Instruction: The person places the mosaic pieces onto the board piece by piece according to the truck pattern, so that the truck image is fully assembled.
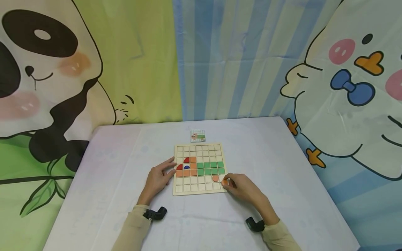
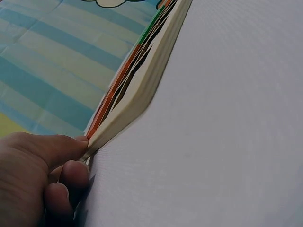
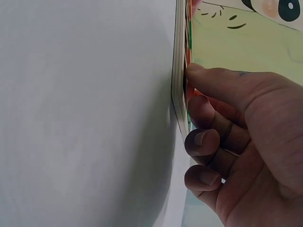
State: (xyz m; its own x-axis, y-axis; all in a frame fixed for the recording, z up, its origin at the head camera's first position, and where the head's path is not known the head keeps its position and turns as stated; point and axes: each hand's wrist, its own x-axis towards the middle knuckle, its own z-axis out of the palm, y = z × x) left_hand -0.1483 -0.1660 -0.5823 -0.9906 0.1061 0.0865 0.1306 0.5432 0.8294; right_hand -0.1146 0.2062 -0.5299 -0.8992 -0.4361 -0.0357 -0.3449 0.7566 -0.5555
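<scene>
A light wooden grid board (image 1: 198, 190) lies on the table. On it sit red quarter-round pieces (image 1: 186, 160), a blue half-round piece (image 1: 186, 167), orange squares (image 1: 193, 172) and green squares (image 1: 214, 171). An orange disc (image 1: 215, 178) lies in a lower-right cell. My left hand (image 1: 158, 177) holds the board's left edge, its thumb (image 2: 66, 149) at the rim in the left wrist view. At the board's lower right, my right hand (image 1: 243, 188) pinches another orange disc (image 1: 224, 182) between thumb and finger. In the right wrist view the fingertips (image 3: 201, 109) mostly hide that disc.
Behind the board lies a small picture card (image 1: 198, 136) with a coloured grid pattern. A white cloth (image 1: 282, 157) covers the table. Printed curtains (image 1: 220, 59) hang along its far side. Black wrist cameras (image 1: 155, 213) sit on both wrists.
</scene>
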